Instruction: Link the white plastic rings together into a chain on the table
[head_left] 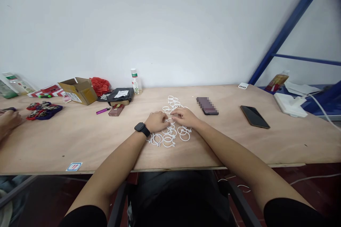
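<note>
At the centre of the frame both hands meet over a heap of white plastic rings spread on the plywood table. The left hand, with a black smartwatch on its wrist, lies knuckles up, fingers curled down into the heap. The right hand is just beside it, fingertips drawn together toward the left hand's as if pinching a ring between them; the ring itself is hidden, so whether either hand truly grips one cannot be told.

The step in hand looks like working one ring free of the heap. The rings overlap, so the next move calls for a fine pinch and a lift that leaves the neighbours behind.

Right of centre lie two phones; in the left of the frame are a cardboard box and a purple lighter, and another person's hand rests at the left edge.
</note>
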Available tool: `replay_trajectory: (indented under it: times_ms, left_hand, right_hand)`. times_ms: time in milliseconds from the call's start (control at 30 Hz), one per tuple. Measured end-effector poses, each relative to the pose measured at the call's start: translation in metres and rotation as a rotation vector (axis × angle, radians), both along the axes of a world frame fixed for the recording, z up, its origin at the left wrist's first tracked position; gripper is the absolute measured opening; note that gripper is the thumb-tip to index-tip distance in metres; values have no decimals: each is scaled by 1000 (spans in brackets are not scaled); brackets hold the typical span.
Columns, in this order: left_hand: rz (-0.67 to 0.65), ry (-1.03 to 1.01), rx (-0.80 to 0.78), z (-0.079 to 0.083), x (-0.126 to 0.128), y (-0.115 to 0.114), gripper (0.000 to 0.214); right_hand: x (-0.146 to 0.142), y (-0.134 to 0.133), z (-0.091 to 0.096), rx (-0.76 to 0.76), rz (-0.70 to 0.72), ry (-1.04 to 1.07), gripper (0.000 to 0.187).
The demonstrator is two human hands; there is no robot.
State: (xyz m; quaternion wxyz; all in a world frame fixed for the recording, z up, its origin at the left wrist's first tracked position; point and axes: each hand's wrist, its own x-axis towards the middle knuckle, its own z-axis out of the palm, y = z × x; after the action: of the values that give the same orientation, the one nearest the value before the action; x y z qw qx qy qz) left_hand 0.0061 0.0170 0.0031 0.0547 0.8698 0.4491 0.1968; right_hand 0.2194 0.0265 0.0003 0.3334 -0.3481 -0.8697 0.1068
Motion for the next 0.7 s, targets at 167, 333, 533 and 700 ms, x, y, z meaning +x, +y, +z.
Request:
replay_trajectory:
  times_ms: [167,333,533,700]
  left_hand:
    - [-32,16,-47,-1,-1,2,13]
    - [-59,-118,-2,3,2,1,20]
    - [-138,-190,66,5,3,2,25]
    - [-166,-165,108,1,6,3,26]
  right_hand:
    - [-1,-1,-3,-39,112,-108,29]
    - [-1,1,-5,3,87,-86,31]
    - [-3,2,-5,39,33,-5,20]
    - [-2,2,-9,115,39,-1,20]
